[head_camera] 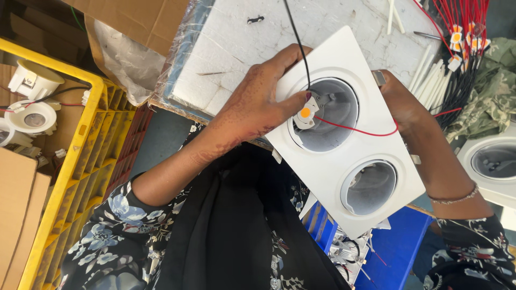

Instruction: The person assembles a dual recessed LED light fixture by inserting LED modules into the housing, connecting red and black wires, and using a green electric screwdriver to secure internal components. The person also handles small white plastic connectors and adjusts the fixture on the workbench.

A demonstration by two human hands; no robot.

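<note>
The left hand (258,104) presses a small LED module (306,114) with red and black wires into the upper opening of a white twin downlight frame (349,139). The right hand (400,102) grips the frame's far edge. A yellow crate (80,161) holding round white fittings stands to the left.

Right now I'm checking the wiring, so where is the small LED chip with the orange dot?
In the head view the LED chip sits mid-frame, at the left rim of the upper round opening of the white twin housing, pinched by the left hand.
</note>
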